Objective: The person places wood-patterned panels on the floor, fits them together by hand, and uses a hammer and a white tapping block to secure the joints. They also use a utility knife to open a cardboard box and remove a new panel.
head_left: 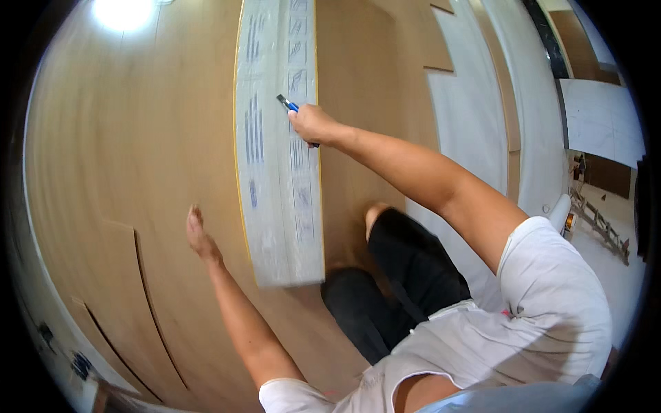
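Observation:
A long, narrow, pale carton wrapped in clear plastic lies lengthwise in front of me. Printed panels and yellow edge lines run along it. Over its right side, my right hand is closed around a blue utility knife. The knife's blade points to the far left, above the carton's top; whether it touches the wrap I cannot tell. My left hand is held out left of the carton, seen edge-on with fingers stretched and nothing in it.
Wood-look floor planks spread around the carton, with stepped plank ends at the near left. White underlay sheet shows to the right, with a loose plank strip on it. My bent knees are beside the carton's near end. Debris lies far right.

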### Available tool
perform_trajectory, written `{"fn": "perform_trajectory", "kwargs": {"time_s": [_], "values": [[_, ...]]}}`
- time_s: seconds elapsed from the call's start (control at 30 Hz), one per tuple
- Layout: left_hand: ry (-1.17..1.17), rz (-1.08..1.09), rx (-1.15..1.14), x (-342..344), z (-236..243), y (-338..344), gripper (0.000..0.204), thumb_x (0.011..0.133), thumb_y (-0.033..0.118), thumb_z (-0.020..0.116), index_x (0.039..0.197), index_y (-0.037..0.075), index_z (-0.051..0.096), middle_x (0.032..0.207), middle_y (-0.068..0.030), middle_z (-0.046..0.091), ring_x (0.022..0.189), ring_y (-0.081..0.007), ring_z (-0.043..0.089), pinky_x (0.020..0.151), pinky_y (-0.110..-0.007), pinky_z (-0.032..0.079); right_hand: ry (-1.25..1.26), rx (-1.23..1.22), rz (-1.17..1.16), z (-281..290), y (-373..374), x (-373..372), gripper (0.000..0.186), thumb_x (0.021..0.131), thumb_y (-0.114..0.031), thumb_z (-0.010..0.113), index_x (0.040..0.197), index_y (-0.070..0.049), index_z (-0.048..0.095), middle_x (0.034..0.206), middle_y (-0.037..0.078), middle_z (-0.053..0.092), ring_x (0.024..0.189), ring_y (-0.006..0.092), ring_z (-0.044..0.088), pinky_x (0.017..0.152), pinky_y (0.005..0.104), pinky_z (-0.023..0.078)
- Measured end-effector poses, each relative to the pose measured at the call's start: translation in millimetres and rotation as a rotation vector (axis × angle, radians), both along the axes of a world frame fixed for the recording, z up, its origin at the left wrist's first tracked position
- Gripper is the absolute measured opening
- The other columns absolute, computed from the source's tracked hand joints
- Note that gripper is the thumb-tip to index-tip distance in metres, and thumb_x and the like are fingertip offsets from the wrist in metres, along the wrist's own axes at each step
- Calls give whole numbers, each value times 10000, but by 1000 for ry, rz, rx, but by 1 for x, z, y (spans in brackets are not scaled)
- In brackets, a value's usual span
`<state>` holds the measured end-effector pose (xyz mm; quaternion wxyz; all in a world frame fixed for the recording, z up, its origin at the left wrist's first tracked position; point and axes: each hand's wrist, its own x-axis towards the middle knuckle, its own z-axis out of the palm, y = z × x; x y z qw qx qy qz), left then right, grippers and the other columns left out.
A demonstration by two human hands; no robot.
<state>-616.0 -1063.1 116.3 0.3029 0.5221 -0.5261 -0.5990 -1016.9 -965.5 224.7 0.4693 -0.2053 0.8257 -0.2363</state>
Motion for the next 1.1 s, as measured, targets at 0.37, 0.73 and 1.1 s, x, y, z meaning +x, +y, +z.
{"fn": "perform_trajectory", "kwargs": {"time_s": [0.37, 0.73, 1.1], "values": [[-831, 232, 890, 296, 16, 482, 455, 1034, 254, 497, 1398, -17, 531, 1339, -190, 616, 1238, -325, 582, 1054, -432, 449, 2, 118, 43, -7, 173, 249, 564, 1054, -343, 430, 765, 91, 644, 693, 241, 673, 568, 371, 691, 582, 473, 566], [-940, -105, 998, 255, -26, 534, 848, 900, 333, 655, 1555, -30, 258, 1622, -271, 146, 1436, -420, 342, 1191, -469, 318, 95, 4, 604, 32, 257, 410, 428, 985, -357, 562, 890, 55, 630, 798, 243, 678, 736, 393, 693, 690, 499, 555], [-801, -49, 932, 252, -12, 550, 1026, 850, 228, 673, 1592, -11, 5, 1633, -265, -201, 1511, -425, 206, 1204, -487, 310, 737, -85, 1064, 0, 171, 338, 236, 945, -177, 522, 991, 0, 671, 970, 229, 730, 891, 386, 726, 724, 481, 578]]}}
